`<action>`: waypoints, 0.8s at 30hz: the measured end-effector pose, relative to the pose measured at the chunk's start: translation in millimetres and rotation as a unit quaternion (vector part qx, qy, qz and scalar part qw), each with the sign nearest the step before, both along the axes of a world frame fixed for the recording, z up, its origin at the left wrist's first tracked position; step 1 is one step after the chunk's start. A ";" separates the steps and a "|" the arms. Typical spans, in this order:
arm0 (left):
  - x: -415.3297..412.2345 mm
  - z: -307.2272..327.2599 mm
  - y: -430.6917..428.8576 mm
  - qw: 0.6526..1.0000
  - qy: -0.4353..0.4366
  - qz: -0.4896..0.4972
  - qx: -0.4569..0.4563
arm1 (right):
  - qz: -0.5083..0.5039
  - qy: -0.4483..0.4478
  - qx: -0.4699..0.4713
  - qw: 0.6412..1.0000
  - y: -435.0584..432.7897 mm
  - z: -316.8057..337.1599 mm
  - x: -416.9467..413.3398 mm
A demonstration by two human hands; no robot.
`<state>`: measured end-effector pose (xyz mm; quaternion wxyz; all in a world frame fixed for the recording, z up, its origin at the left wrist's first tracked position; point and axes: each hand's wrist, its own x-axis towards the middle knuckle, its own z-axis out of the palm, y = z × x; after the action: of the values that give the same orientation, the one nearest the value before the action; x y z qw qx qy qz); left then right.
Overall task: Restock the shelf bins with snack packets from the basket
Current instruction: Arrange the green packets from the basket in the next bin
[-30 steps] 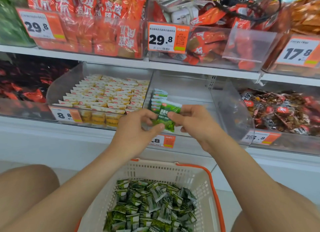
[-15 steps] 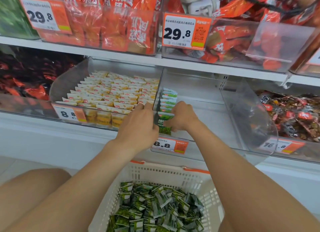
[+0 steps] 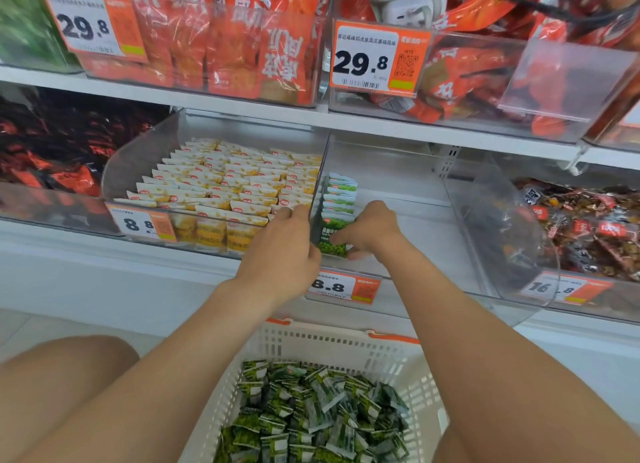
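While pinching packet (image 3: 332, 234) upright at front-left corner of bin (image 3: 398, 189) with curled fingers (image 3: 349, 237) of right hand (image 3: 372, 229) and left hand (image 3: 280, 251), risks tipping it forward on release, toppling row (image 3: 341, 192) behind; spare stock in basket (image 3: 332, 338) below bin.

White 2-tier shop shelving (image 3: 104, 275), pale tiled floor (image 3: 20, 320), bright even light

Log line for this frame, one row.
step: setting green packet into clear bin | left hand: holds its left edge | right hand: pinches its right edge | basket: well stocked
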<state>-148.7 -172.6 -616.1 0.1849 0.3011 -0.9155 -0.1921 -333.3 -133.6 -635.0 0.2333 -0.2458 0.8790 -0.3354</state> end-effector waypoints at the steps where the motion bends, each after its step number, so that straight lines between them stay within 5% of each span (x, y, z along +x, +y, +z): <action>1: -0.1 0.4 0.3 1.000 -0.001 0.001 -0.001 | -0.001 0.016 -0.003 1.000 -1.0 1.5 0.8; 6: -0.6 -0.5 0.4 1.000 0.004 0.002 0.001 | 0.022 0.091 0.020 0.995 0.2 4.2 7.6; 18: 8.0 -4.5 7.9 0.999 0.036 0.027 -0.025 | 0.033 -0.056 0.019 0.998 25.1 24.0 7.6; 22: 21.6 5.5 30.0 0.984 0.120 0.066 -0.111 | 0.054 0.107 0.007 0.993 53.8 32.1 15.1; 24: 29.6 5.7 40.1 0.990 0.070 0.090 -0.088 | 0.057 0.178 -0.061 0.980 74.1 40.9 28.5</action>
<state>-119.2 -132.4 -610.4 0.2906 0.3511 -0.8828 -0.1137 -304.8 -59.5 -594.1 0.0759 -0.3651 0.8688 -0.3256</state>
